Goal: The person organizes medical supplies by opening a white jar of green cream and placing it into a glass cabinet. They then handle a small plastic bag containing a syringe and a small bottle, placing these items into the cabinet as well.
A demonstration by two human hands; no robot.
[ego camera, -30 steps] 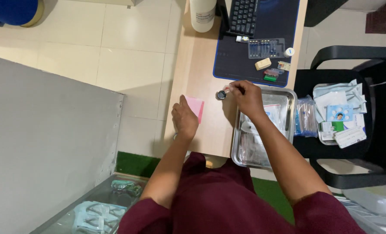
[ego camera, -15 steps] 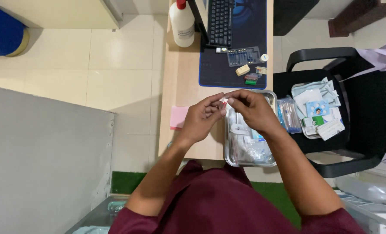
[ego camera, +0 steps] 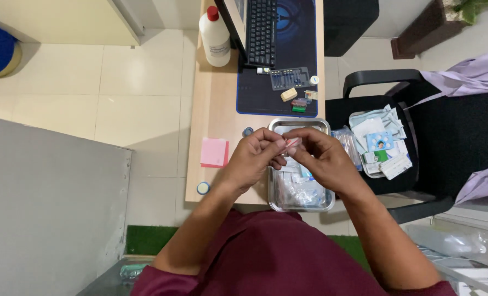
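Note:
Both of my hands meet above a steel tray (ego camera: 301,124) on a narrow wooden desk (ego camera: 216,115). My left hand (ego camera: 255,156) and my right hand (ego camera: 320,159) pinch a small pale pinkish item (ego camera: 291,143) between their fingertips. What the item is I cannot tell. The tray holds several clear plastic packets (ego camera: 301,192) and is partly hidden under my hands.
A pink sticky pad (ego camera: 214,152), a small round cap (ego camera: 202,188) and a dark cap (ego camera: 247,131) lie on the desk. Farther back: a white bottle with red cap (ego camera: 215,37), a keyboard (ego camera: 261,30), a dark mat (ego camera: 285,82) with small parts. A black chair (ego camera: 386,87) at right carries packets.
My left hand left the pink pad and joined the right hand over the tray. The two hands now hold the small item together. The view shifted forward along the desk.

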